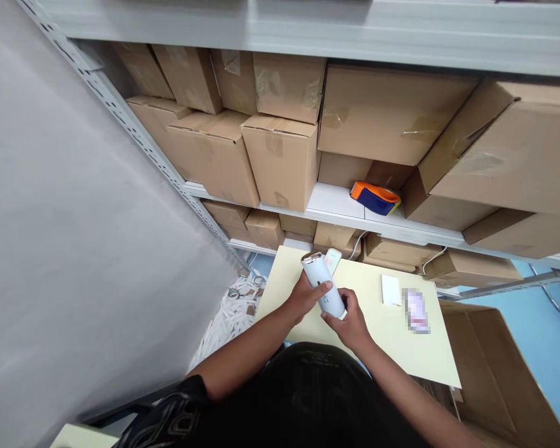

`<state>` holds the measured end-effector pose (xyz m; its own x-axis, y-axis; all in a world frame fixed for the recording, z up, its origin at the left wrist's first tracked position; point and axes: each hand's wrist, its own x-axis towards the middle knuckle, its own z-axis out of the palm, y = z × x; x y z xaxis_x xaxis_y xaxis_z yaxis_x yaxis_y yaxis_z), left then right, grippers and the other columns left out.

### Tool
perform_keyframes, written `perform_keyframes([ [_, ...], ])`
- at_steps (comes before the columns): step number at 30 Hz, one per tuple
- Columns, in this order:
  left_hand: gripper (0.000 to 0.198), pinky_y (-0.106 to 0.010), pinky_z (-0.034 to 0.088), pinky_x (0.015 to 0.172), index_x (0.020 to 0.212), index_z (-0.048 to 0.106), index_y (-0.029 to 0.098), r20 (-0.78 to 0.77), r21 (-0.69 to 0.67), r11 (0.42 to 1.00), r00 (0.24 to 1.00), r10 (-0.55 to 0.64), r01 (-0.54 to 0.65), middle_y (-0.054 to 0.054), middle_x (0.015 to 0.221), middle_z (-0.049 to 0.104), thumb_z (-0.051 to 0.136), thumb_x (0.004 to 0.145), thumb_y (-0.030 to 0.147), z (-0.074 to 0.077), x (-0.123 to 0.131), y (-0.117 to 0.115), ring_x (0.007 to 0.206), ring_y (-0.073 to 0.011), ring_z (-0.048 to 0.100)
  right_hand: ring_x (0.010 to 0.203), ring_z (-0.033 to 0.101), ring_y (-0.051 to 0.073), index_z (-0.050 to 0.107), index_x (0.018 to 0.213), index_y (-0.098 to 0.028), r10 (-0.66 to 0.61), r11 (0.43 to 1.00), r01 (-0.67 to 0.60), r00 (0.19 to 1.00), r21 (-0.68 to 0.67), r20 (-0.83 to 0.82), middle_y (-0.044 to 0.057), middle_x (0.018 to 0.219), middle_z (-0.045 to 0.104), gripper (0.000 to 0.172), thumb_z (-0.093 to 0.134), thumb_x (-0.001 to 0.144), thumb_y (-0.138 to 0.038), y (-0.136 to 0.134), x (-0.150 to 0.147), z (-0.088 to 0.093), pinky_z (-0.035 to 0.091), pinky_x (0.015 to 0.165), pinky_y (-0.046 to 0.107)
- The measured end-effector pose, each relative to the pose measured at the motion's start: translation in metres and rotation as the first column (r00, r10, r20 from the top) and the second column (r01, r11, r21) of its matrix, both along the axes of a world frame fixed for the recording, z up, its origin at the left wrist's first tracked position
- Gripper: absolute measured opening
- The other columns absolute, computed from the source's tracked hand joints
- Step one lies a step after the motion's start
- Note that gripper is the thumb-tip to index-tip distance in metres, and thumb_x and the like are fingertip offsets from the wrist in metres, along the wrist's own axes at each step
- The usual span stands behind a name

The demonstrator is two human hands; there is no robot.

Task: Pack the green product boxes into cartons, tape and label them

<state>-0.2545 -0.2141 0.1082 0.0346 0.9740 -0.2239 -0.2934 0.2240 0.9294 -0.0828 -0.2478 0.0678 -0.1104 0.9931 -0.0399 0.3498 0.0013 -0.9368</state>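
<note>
A pale cylindrical canister (318, 274) with small dark print is held tilted over the table, its far end brownish and unclear. My left hand (305, 295) is closed around its middle, thumb lying across the front. The fingers of my right hand (351, 320) are closed on the near end. Just behind the canister a small light-green and white packet or box (333, 259) shows in part. The cream table (373, 342) lies beneath both hands.
On the table's right are a white box (391, 290) and a blurred-out item (416, 310). Shelves ahead hold several cardboard boxes (280, 162) and an orange-and-blue object (376, 197). Paper strips (228, 317) cover the floor at left; a big open carton (494, 373) stands at right.
</note>
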Motion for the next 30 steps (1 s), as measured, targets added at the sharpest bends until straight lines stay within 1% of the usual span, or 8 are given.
perform_keyframes([
  [5,0.069,-0.033,0.052,0.084,0.127,0.054,0.021,-0.151,0.027,0.999,0.988,0.036,-0.032,-0.007,0.112,0.068,0.088,0.072,0.046,-0.016,-0.002,0.001,0.1,-0.0238,0.065,0.105,0.063,0.029,0.054,0.121,-0.025,0.052,0.995,-0.061,0.992,0.08,0.119,0.01,0.119,0.063,0.052,0.075,0.082,-0.052,0.006,0.01,-0.001,0.055,0.09,0.047],
  [11,0.067,-0.035,0.053,0.084,0.129,0.058,0.024,-0.526,0.076,0.958,0.828,-0.195,0.275,-0.006,0.116,0.073,0.086,0.071,0.04,-0.015,0.005,0.004,0.101,-0.0266,0.069,0.13,0.059,0.03,0.023,0.159,-0.026,0.039,0.996,-0.027,0.99,0.088,-0.135,0.016,0.151,0.052,0.078,0.055,0.095,-0.059,0.033,0.015,0.017,0.052,0.106,0.05],
  [18,0.065,-0.038,0.054,0.091,0.133,0.062,0.028,-0.595,0.209,0.842,0.748,-0.294,0.497,-0.007,0.121,0.074,0.085,0.073,0.039,-0.034,0.02,0.006,0.107,-0.0305,0.07,0.13,0.06,0.031,0.049,0.14,-0.023,-0.166,0.986,0.166,0.986,0.028,-0.022,0.015,0.137,0.064,0.063,0.066,0.089,-0.055,0.038,0.026,0.008,0.046,0.112,0.053],
  [20,0.05,-0.038,0.053,0.092,0.123,0.07,0.028,-0.596,0.186,0.819,0.725,-0.345,0.543,-0.007,0.12,0.075,0.081,0.078,0.047,-0.05,0.017,0.024,0.11,-0.0311,0.07,0.129,0.06,0.03,0.05,0.137,-0.023,-0.237,0.972,0.237,0.97,-0.002,-0.049,0.014,0.134,0.065,0.061,0.067,0.088,-0.054,0.033,0.042,-0.003,0.046,0.111,0.051],
  [22,0.036,-0.037,0.053,0.09,0.11,0.073,0.026,-0.647,0.065,0.861,0.679,-0.348,0.504,-0.007,0.114,0.076,0.07,0.087,0.053,-0.068,0.014,0.053,0.107,-0.0299,0.071,0.129,0.059,0.031,0.051,0.136,-0.023,-0.32,0.947,0.318,0.946,-0.038,-0.044,0.014,0.134,0.065,0.061,0.068,0.086,-0.055,0.027,0.06,-0.013,0.046,0.11,0.051],
  [24,0.035,-0.036,0.052,0.086,0.105,0.072,0.023,-0.753,-0.119,0.9,0.553,-0.356,0.419,-0.008,0.109,0.077,0.061,0.092,0.054,-0.086,0.013,0.089,0.101,-0.0282,0.072,0.129,0.059,0.031,0.052,0.135,-0.022,-0.387,0.92,0.385,0.922,-0.071,-0.019,0.015,0.135,0.064,0.063,0.069,0.085,-0.056,0.02,0.077,-0.02,0.046,0.111,0.051],
  [26,0.037,-0.036,0.05,0.089,0.109,0.069,0.022,-0.833,-0.233,0.905,0.407,-0.375,0.357,-0.011,0.116,0.075,0.058,0.094,0.053,-0.103,0.015,0.126,0.106,-0.0291,0.069,0.128,0.06,0.032,0.053,0.135,-0.022,-0.432,0.898,0.431,0.902,-0.091,0.005,0.015,0.136,0.064,0.063,0.07,0.085,-0.056,0.011,0.089,-0.023,0.046,0.11,0.051],
  [30,0.055,-0.041,0.044,0.101,0.128,0.059,0.016,-0.868,-0.309,0.893,0.287,-0.405,0.326,-0.021,0.138,0.064,0.062,0.09,0.055,-0.134,0.03,0.18,0.129,-0.0368,0.057,0.125,0.062,0.033,0.055,0.135,-0.023,-0.482,0.869,0.481,0.876,-0.117,0.027,0.015,0.134,0.066,0.063,0.071,0.084,-0.055,-0.008,0.106,-0.027,0.05,0.106,0.049],
])
